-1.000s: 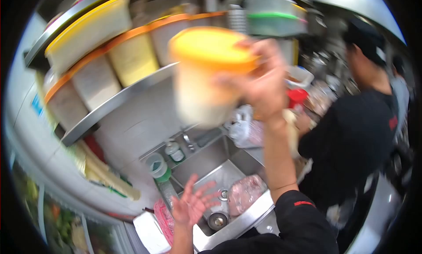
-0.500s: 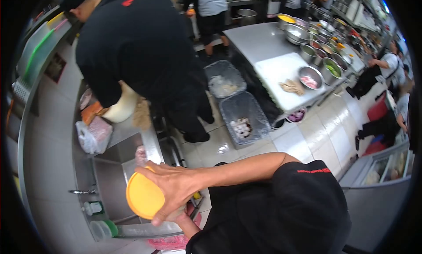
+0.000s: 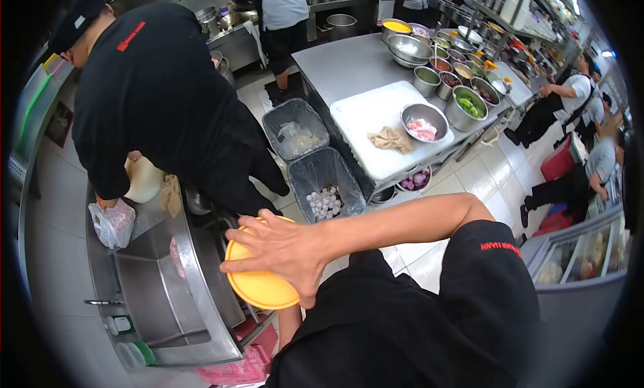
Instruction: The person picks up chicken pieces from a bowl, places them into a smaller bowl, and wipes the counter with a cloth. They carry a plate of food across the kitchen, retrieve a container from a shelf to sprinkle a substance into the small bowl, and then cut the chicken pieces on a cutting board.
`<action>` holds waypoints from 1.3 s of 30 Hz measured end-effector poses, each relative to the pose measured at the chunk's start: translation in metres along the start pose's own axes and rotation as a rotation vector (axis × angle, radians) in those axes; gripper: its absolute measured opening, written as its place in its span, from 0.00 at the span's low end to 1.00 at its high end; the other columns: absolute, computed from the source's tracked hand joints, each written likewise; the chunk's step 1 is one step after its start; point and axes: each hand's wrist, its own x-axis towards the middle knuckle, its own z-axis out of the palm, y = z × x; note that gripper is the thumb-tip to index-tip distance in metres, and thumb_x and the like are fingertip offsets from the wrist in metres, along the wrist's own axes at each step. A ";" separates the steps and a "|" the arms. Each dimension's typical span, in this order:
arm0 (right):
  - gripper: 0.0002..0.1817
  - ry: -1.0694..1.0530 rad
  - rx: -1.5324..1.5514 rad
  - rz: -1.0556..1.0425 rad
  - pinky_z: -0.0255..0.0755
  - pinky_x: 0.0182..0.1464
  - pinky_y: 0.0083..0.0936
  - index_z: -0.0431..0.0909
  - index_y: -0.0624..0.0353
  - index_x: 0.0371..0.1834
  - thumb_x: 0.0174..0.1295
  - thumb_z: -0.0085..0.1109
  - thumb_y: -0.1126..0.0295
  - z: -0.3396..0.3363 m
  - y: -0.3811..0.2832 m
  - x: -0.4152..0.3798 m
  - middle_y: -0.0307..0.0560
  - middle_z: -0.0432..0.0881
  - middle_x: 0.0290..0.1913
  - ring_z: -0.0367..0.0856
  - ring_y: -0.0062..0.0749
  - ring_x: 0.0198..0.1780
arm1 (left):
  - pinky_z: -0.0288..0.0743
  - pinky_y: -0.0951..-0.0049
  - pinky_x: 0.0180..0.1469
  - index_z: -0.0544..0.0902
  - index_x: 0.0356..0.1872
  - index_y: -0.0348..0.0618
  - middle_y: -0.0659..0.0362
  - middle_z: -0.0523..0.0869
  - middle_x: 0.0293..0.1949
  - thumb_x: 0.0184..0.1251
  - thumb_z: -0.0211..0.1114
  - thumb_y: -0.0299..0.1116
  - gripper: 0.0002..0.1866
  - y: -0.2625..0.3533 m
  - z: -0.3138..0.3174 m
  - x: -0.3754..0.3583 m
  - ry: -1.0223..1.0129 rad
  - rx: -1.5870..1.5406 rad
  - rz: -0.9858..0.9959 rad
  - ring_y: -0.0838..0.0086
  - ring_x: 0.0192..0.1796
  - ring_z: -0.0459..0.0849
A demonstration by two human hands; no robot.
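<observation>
My right hand (image 3: 285, 250) spreads across the top of a round yellow lid (image 3: 258, 291), its fingers at the far rim and the thumb near the close edge. Below the lid only my left forearm (image 3: 290, 323) shows; the left hand is hidden under it, as is whatever the lid sits on. Lid and hands are beside the front edge of a steel sink (image 3: 157, 287). A piece of raw meat (image 3: 177, 257) rests at the sink's inner side.
A co-worker in black (image 3: 161, 99) bends over the counter by a bagged pink item (image 3: 114, 223). Two lined bins (image 3: 313, 176) stand on the floor. A steel table (image 3: 335, 59) bears a white cutting board (image 3: 362, 109), cloth and several bowls. A faucet (image 3: 104, 301) juts over the sink.
The yellow lid and my hands have shifted from over the sink to the right, past its front edge. The lid now faces up more, with my right hand spread over its top. The view has turned.
</observation>
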 end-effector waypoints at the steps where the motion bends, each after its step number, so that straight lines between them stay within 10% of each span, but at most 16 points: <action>1: 0.64 -0.009 0.046 -0.010 0.56 0.53 0.49 0.58 0.47 0.68 0.11 0.72 0.51 -0.022 0.008 -0.009 0.68 0.60 0.58 0.60 0.63 0.58 | 0.67 0.51 0.63 0.62 0.68 0.46 0.51 0.68 0.65 0.52 0.52 0.64 0.44 -0.011 0.003 0.007 0.003 -0.004 -0.011 0.53 0.63 0.70; 5: 0.57 0.294 -0.194 0.206 0.61 0.56 0.48 0.63 0.54 0.64 0.19 0.71 0.50 -0.094 0.105 -0.067 0.63 0.67 0.58 0.65 0.55 0.59 | 0.67 0.50 0.63 0.63 0.67 0.46 0.51 0.69 0.65 0.52 0.52 0.63 0.44 -0.057 0.019 0.032 0.050 -0.036 -0.037 0.53 0.63 0.71; 9: 0.64 0.033 -0.183 1.064 0.60 0.63 0.52 0.54 0.44 0.72 0.23 0.71 0.39 -0.047 0.259 -0.164 0.67 0.57 0.66 0.58 0.64 0.66 | 0.67 0.50 0.63 0.63 0.67 0.46 0.51 0.69 0.65 0.52 0.53 0.63 0.44 -0.101 0.044 0.069 0.068 -0.072 -0.029 0.53 0.63 0.71; 12: 0.70 -0.107 -0.136 1.289 0.56 0.63 0.61 0.49 0.42 0.74 0.18 0.72 0.36 0.000 0.318 -0.208 0.64 0.54 0.69 0.55 0.66 0.68 | 0.67 0.50 0.63 0.63 0.67 0.46 0.51 0.69 0.65 0.52 0.53 0.62 0.44 -0.121 0.063 0.091 0.085 -0.098 0.006 0.53 0.63 0.71; 16: 0.64 -0.245 -0.289 1.191 0.59 0.64 0.53 0.54 0.44 0.72 0.25 0.75 0.38 0.030 0.334 -0.246 0.64 0.56 0.68 0.55 0.62 0.69 | 0.67 0.50 0.63 0.64 0.67 0.46 0.51 0.70 0.64 0.52 0.53 0.62 0.43 -0.132 0.076 0.106 0.110 -0.101 0.048 0.52 0.63 0.72; 18: 0.41 0.378 -0.192 0.888 0.70 0.56 0.40 0.70 0.50 0.62 0.42 0.74 0.54 0.017 0.332 -0.253 0.62 0.69 0.60 0.71 0.51 0.60 | 0.67 0.49 0.63 0.64 0.67 0.46 0.51 0.70 0.64 0.52 0.53 0.62 0.43 -0.134 0.082 0.112 0.118 -0.091 0.066 0.52 0.63 0.72; 22: 0.08 0.389 0.409 0.372 0.75 0.33 0.26 0.84 0.60 0.35 0.51 0.64 0.79 -0.063 0.202 -0.208 0.46 0.84 0.36 0.82 0.33 0.33 | 0.67 0.49 0.63 0.64 0.67 0.46 0.51 0.70 0.64 0.51 0.53 0.61 0.43 -0.141 0.092 0.124 0.134 -0.072 0.080 0.52 0.62 0.72; 27: 0.13 0.078 -0.116 0.371 0.77 0.41 0.34 0.78 0.66 0.38 0.47 0.55 0.78 -0.003 0.169 -0.192 0.55 0.78 0.41 0.80 0.47 0.43 | 0.63 0.51 0.66 0.63 0.68 0.48 0.54 0.67 0.67 0.69 0.38 0.57 0.33 -0.155 0.085 0.136 -0.260 -0.179 0.088 0.58 0.66 0.68; 28: 0.13 -0.006 -0.147 0.425 0.78 0.39 0.34 0.78 0.68 0.38 0.47 0.55 0.77 0.004 0.167 -0.191 0.56 0.78 0.40 0.81 0.46 0.42 | 0.67 0.50 0.63 0.65 0.67 0.47 0.52 0.70 0.65 0.52 0.53 0.61 0.42 -0.157 0.099 0.137 0.152 -0.001 0.095 0.53 0.63 0.71; 34: 0.04 0.086 -0.068 0.447 0.78 0.36 0.36 0.80 0.68 0.19 0.37 0.57 0.82 0.004 0.167 -0.199 0.59 0.80 0.28 0.83 0.51 0.33 | 0.64 0.51 0.65 0.64 0.67 0.50 0.56 0.69 0.66 0.63 0.41 0.64 0.38 -0.166 0.076 0.142 0.044 -0.040 0.045 0.55 0.65 0.69; 39: 0.08 0.293 0.159 0.509 0.77 0.37 0.34 0.84 0.63 0.26 0.42 0.58 0.82 -0.026 0.180 -0.210 0.55 0.82 0.29 0.83 0.45 0.33 | 0.66 0.52 0.64 0.66 0.66 0.49 0.55 0.71 0.64 0.66 0.40 0.62 0.35 -0.168 0.074 0.148 0.120 -0.055 -0.036 0.56 0.64 0.70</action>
